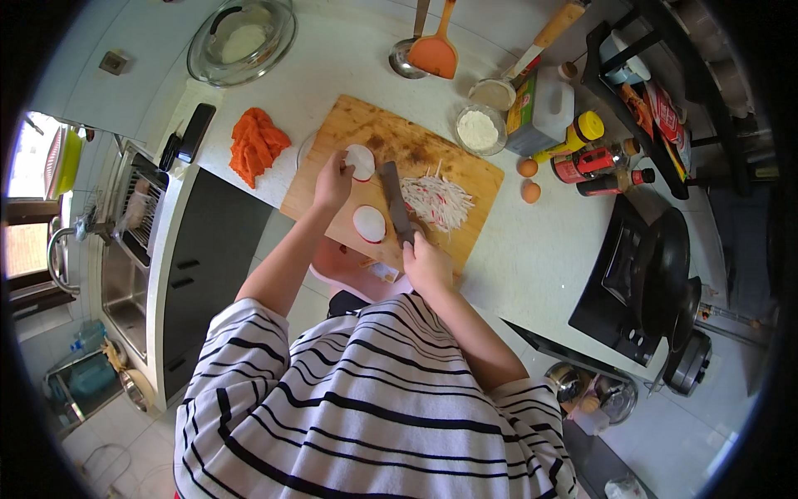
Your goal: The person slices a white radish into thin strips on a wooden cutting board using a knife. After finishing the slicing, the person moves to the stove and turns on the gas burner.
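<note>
My left hand point(333, 179) is over the left part of a wooden cutting board point(380, 112), its fingers closed at the edge of a round white radish slice point(361, 163) with red skin. My right hand point(427, 262) grips the handle of a kitchen knife point(393, 196), whose wide dark blade points away from me across the board. Left of the blade lies a second stack of radish slices point(370, 223). On its right is a loose heap of radish shreds point(438, 199), white with red tips.
An orange cloth point(256, 146) lies left of the board. Behind it on the right stand a bowl of flour point(479, 130) and a plastic jug point(543, 109). Two eggs point(528, 167) rest near sauce bottles point(614, 182). A pink bin point(330, 265) sits below the board's front edge.
</note>
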Action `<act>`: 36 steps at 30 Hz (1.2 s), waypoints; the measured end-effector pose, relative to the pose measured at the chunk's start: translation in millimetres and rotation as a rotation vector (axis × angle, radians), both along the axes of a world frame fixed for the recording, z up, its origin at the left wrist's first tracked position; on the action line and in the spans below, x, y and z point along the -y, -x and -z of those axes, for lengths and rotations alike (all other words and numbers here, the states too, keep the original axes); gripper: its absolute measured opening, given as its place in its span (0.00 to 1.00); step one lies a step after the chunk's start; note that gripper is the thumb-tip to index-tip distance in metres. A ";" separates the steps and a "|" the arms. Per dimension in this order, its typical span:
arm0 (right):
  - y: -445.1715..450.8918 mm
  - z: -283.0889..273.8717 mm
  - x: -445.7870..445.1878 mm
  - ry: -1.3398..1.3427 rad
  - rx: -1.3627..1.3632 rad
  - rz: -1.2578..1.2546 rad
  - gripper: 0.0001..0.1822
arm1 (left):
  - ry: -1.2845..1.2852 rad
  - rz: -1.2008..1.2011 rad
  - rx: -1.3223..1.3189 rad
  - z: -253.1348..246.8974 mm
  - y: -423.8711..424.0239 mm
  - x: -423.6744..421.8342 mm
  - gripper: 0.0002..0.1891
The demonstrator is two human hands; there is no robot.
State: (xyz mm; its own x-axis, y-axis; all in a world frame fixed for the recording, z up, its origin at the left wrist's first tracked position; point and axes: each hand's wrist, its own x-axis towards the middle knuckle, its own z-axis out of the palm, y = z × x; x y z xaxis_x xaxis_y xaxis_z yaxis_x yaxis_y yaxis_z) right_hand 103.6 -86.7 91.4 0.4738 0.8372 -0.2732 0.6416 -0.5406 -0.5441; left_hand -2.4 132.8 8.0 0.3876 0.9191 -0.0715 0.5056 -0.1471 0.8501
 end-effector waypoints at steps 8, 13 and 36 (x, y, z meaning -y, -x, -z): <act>-0.2 1.5 -19.0 -0.019 0.043 -0.016 0.13 | -0.314 -0.005 -0.191 -2.0 -11.4 -9.5 0.14; -21.0 -5.4 12.1 0.029 0.106 0.035 0.12 | -0.268 0.174 -0.223 -31.0 -12.6 44.9 0.11; -26.3 -13.4 55.6 0.042 0.069 0.131 0.13 | 0.017 0.564 -0.271 -45.6 -10.3 117.1 0.10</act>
